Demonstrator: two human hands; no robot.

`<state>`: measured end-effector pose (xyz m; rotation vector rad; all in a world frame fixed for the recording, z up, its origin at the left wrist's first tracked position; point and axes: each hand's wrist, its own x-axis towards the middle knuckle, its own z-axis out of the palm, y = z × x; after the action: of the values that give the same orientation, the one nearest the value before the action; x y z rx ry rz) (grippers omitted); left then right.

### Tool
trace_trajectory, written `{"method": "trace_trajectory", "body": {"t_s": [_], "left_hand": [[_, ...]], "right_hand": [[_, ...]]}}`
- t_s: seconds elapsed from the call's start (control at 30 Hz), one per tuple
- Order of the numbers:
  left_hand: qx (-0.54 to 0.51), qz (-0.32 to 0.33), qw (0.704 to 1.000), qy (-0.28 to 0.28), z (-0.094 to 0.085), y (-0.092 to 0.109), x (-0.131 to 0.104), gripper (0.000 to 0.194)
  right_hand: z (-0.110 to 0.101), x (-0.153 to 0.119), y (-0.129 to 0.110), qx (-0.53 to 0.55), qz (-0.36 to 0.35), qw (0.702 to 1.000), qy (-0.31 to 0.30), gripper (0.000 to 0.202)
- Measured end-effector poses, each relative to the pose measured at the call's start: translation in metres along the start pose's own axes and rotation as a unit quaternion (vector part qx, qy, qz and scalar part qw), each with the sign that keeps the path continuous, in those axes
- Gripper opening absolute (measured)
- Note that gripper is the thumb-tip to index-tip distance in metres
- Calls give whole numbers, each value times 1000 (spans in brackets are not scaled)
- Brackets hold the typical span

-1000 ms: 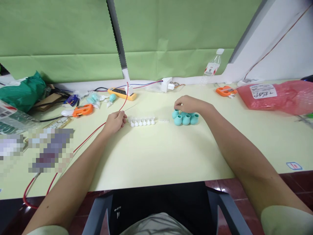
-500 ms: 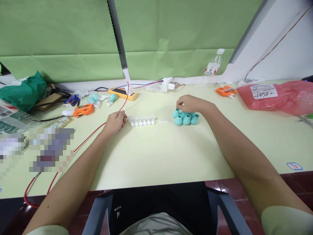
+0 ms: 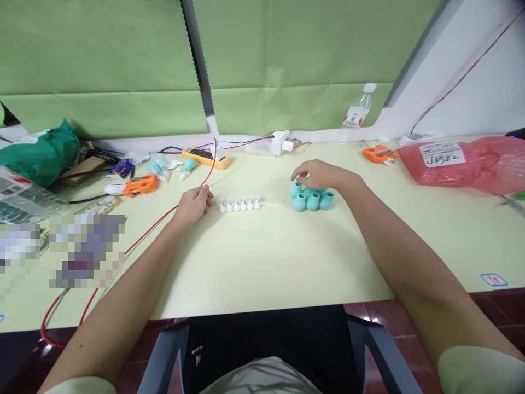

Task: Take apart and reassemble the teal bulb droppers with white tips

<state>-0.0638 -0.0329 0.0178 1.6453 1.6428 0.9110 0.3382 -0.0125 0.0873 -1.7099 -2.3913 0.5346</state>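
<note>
My left hand (image 3: pixel 195 203) rests on the table with its fingers curled, at the left end of a row of small white round-bottomed pieces (image 3: pixel 240 206). What its fingers hold, if anything, is hidden. My right hand (image 3: pixel 311 173) is over a cluster of turquoise round pots (image 3: pixel 313 201) with open tops. Its fingers are apart, with no object seen between them, and it partly covers the rear pots. Between the white row and the pots lies a small clear strip (image 3: pixel 275 203).
A red cable (image 3: pixel 151 230) runs past my left hand. Farther back are a yellow multimeter (image 3: pixel 205 157), an orange tool (image 3: pixel 140 185) and a white connector (image 3: pixel 281 143). A plastic bottle (image 3: pixel 357 115), another orange tool (image 3: pixel 380 154) and a red plastic package (image 3: pixel 459 162) stand to the right.
The fingers of my right hand have spread from a pinch above the turquoise pots, with the index finger now reaching farther left. My left hand has stayed in place.
</note>
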Motion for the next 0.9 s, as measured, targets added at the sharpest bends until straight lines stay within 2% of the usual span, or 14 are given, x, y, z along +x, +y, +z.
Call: {"method": "trace_trajectory", "body": {"t_s": [0.07, 0.27, 0.57, 0.6, 0.67, 0.73, 0.77, 0.8, 0.83, 0.9], "left_hand": [[-3, -3, 1000, 0, 0, 0, 0, 50], [-14, -11, 1000, 2, 0, 1, -1, 53], [2, -13, 1000, 13, 2, 6, -3, 53], [10, -1, 999, 30, 1, 8, -5, 52], [39, 55, 992, 103, -2, 13, -11, 48], [81, 139, 969, 187, -4, 20, -20, 42], [106, 182, 955, 207, -3, 24, -27, 40], [133, 223, 945, 198, 0, 29, -34, 39], [160, 263, 938, 158, 5, 34, -43, 38], [223, 341, 913, 11, 22, 44, -60, 42]], "right_hand": [[1, 1, 1, 9, -21, 1000, -2, 32], [2, 3, 3, 29, -44, 998, -15, 31], [9, 8, 7, 38, -38, 998, -20, 30], [9, 9, 7, 40, -41, 998, -18, 31], [7, 7, 4, 50, -64, 997, 12, 33], [0, -1, -7, 72, -108, 988, 80, 33], [-4, -7, -17, 86, -136, 979, 123, 31], [-8, -14, -28, 99, -158, 972, 144, 30], [-10, -22, -41, 106, -174, 968, 146, 28], [-7, -38, -69, 89, -226, 966, 94, 26]]}}
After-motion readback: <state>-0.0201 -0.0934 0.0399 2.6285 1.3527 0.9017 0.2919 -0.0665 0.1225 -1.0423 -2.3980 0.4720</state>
